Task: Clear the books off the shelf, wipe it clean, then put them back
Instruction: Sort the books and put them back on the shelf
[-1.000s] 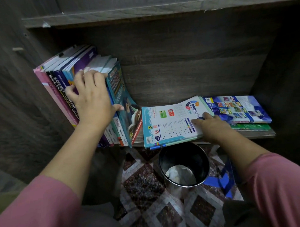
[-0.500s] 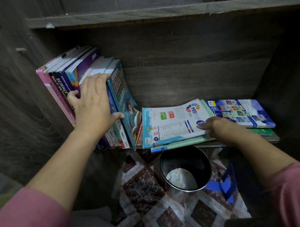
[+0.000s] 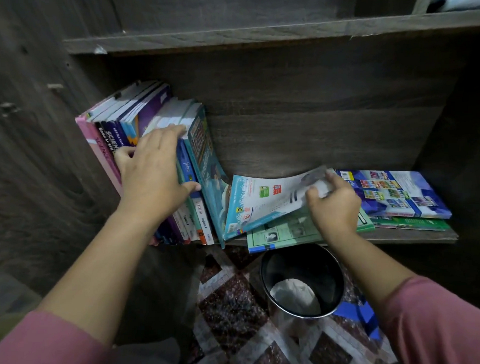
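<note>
A row of upright books [image 3: 122, 126] leans against the left wall of the dark wooden shelf [image 3: 415, 237]. My left hand [image 3: 151, 171] lies flat against their spines, thumb hooked beside a teal book [image 3: 205, 155] that bows outward. My right hand [image 3: 332, 206] grips the right edge of a light-blue workbook [image 3: 261, 203] and tilts it up off a green book [image 3: 287, 234] lying flat beneath. Further right, a blue book [image 3: 397, 192] rests flat on another green one [image 3: 414, 223].
A black bin [image 3: 304, 264] with crumpled white paper inside stands on the patterned floor mat [image 3: 238, 318] directly below the shelf edge. Another shelf board [image 3: 255, 35] runs overhead. The right side wall [image 3: 462, 119] closes the compartment.
My right hand has closed on the light-blue workbook and lifted its right side, baring the green book below. My left hand slid slightly right across the upright spines.
</note>
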Demonstrator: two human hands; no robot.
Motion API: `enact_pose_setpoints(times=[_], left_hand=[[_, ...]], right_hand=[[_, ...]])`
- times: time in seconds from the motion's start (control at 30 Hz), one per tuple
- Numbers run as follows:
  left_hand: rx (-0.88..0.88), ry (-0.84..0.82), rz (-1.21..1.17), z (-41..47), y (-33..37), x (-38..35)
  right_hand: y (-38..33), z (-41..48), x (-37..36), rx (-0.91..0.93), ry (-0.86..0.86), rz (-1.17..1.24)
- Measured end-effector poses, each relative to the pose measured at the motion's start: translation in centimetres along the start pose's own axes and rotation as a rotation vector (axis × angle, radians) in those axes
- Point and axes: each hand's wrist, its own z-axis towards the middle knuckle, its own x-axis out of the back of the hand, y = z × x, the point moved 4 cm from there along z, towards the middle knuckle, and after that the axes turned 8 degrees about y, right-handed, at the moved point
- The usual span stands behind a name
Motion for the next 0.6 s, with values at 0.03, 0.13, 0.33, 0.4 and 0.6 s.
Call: enact_pose_setpoints(times=[0.03,0.13,0.33,0.4,0.6], left_hand=[[0.004,-0.018,-0.024,0.0,-0.3,0.2],[0.014,-0.031,-0.155,0.0,-1.4,1.1],[0.043,0.063,-0.38,-0.8,-1.6,1.5],[0.04,0.065,-0.389,-0.8,-1.6,1.3],[0.0,0.036,-0.309,-0.9,-1.3,0.9]], right_hand=[[-1.1,-0.4,-0.2,0.095,0.026,0.052],[-4.2,-1.8,-1.0,0.33,0.025,0.259],[-8.8,-6.1,-4.1,0.369,-0.458,0.549],[-8.3,-7.7,-6.0,0.357,-0.628,0.414],[-4.8,-9.7,-9.9,0.362,-0.896,-0.005]])
